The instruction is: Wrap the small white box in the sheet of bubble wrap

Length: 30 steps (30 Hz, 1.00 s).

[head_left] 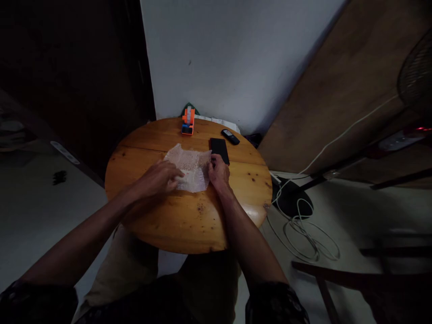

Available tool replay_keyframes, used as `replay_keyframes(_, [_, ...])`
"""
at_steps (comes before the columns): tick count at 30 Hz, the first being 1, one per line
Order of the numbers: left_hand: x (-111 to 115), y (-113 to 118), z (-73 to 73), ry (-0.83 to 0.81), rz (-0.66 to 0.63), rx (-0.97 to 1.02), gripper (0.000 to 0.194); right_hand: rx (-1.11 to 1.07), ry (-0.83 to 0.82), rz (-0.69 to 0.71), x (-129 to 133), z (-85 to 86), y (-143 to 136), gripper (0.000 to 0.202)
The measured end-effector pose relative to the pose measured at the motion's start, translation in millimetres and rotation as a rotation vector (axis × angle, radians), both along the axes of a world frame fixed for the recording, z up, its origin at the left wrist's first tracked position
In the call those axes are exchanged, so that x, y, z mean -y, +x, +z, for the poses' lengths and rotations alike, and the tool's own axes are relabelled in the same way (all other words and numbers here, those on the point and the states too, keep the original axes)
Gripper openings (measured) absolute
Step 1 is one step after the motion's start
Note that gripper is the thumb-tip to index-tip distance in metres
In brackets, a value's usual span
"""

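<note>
Round bench: varnished orange-brown wooden top (141,216), dark knots showing in the grain, a glossy patch at the near right.
Left hand: over the near left part of the sheet, index finger reaching out, the others loosely curled; whether it grips anything I cannot tell.
Tape dispenser: orange and blue, apparently plastic, with a pale roll (188,121), standing beyond the wrap.
Bubble wrap: clear, crinkled, pimpled plastic sheet (199,156), spread on the bench between both hands; a pale patch near its middle is too blurred to identify. The step in hand looks like steadying and arranging this film; handling it probably calls for light, even fingertip pressure at its edges.
Right hand: fingers bent in at the sheet's right edge (220,173); contact seems likely, a firm pinch cannot be confirmed.
Black slab: flat, smooth, rectangular (219,147), just beyond the right hand.
Dark handset: slim, rounded, with a small pale screen (231,136), near the slab.
</note>
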State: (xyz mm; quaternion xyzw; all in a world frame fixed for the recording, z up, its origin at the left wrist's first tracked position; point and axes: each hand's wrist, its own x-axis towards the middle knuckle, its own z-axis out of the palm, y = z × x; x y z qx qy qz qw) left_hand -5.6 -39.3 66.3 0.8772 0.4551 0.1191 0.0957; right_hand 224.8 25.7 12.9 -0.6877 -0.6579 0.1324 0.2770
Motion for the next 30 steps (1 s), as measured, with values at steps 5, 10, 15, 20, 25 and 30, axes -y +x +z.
replay_keyframes(5, [61.1, 3.2, 1.3, -0.242, -0.236, -0.069, 0.01, 0.075, -0.067, -0.027, 3.0, 4.1, 0.0, 0.039])
replay_keyframes(10, [60.0, 0.3, 0.7, -0.392, -0.222, 0.199, 0.021, 0.09, -0.083, -0.04, 5.0, 4.6, 0.5, 0.039])
replay_keyframes(15, [21.8, 3.2, -21.5, -0.102, 0.129, 0.395, 0.033, 0.094, -0.076, -0.024, 6.3, 4.7, 0.3, 0.038])
replay_keyframes(20, [16.1, 10.4, -36.5, -0.149, 0.233, 0.423, 0.054, 0.101, -0.073, -0.023, 4.2, 2.9, 1.4, 0.039])
replay_keyframes(25, [38.4, 10.8, -30.4, -0.361, 0.388, 0.725, 0.059, 0.075, -0.05, -0.006, 0.4, -0.4, 2.7, 0.038])
replay_keyframes(30, [65.1, 23.3, -34.9, -0.292, 0.188, 0.522, 0.02, 0.06, -0.048, 0.008, -2.5, -3.0, 3.5, 0.038])
